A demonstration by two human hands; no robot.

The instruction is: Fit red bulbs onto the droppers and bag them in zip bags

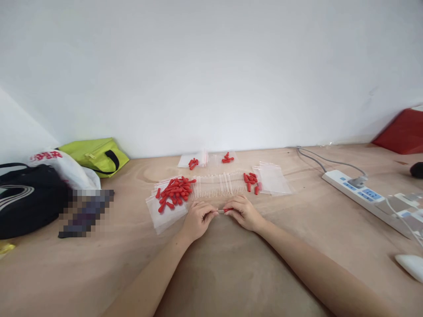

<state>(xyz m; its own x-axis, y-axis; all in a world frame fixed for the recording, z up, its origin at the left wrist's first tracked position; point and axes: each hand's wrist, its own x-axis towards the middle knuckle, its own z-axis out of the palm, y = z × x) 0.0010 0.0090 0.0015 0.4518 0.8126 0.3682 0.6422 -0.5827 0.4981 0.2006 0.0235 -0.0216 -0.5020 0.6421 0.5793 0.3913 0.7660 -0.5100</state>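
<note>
My left hand [199,218] is closed on a thin clear dropper tube [220,211]. My right hand [243,212] pinches a red rubber dropper bulb [226,210] at the tube's right end; how far the tube sits inside it is hidden by my fingers. Just beyond my hands lies a row of clear dropper tubes [218,186], side by side. A pile of red bulbs [175,191] rests on clear zip bags [161,218] at the row's left. Several more red bulbs [251,179] lie at its right end, beside other clear zip bags [276,179].
Near the wall, small red bulb groups [193,164] [228,158] lie on clear bags. At left are a black bag [29,202], a white plastic bag [72,174] and a lime-green bag [95,154]. A white power strip [360,191] with a grey cable lies at right.
</note>
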